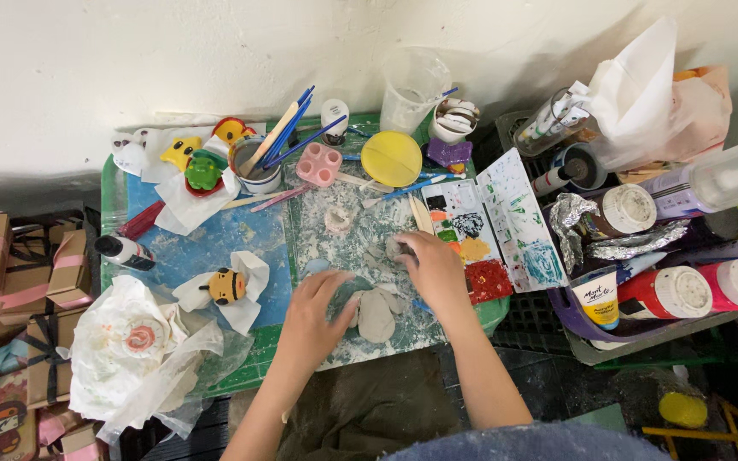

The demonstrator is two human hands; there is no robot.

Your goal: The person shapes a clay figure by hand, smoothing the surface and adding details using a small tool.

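Head view, left to right: a small painted figure (226, 286) on tissue; the left hand (318, 316), fingers spread flat, pressing grey clay pieces (375, 314) on the dusty mat (348, 248); the right hand (433, 266), fingers curled around a clay lump (398, 248); a paint palette (471, 248). Shaping appears underway; joining calls for gentle pressure.

Craft workshop, small and crowded against a white wall. Green worktop (121, 205) smeared with paint and clay dust; cup of brushes (258, 166), paint palette (463, 239), paint bottles (694, 290), small painted figurines (225, 286), stacked gift boxes (10, 273) at one side.
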